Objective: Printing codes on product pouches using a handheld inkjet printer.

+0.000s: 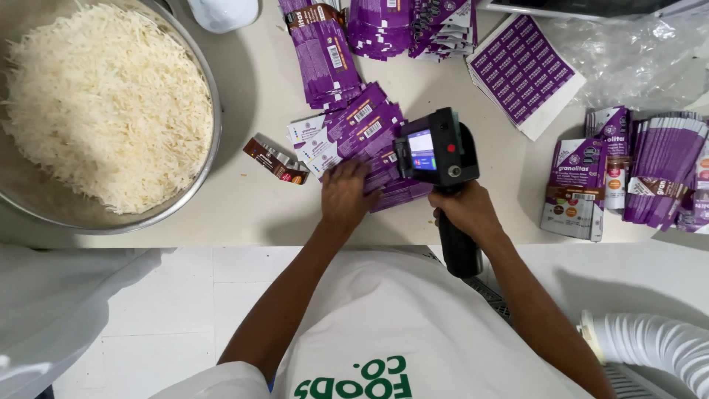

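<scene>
White worktable (244,214) carries fanned purple pouches (354,133) near its front edge. Left hand (346,193) presses flat, fingers spread, on them; right hand (467,210) is clamped around a black handheld printer (436,151) at their right end. Marking appears underway; the next pass likely needs a steady, level sweep.

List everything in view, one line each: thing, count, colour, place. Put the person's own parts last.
metal bowl: one, silver, top left, full of white shredded food
fanned pouches: one spread, purple, table centre
brown packet: one, brown, left of the spread
pouch stacks: several, purple, top centre
label sheets: one stack, purple and white, top right
clear plastic bag: one, top right
upright pouches: one row, purple, right edge
handheld printer: one, black, small screen, over the spread
table: one, cream
left hand: pressing the spread
right hand: gripping the printer handle
</scene>
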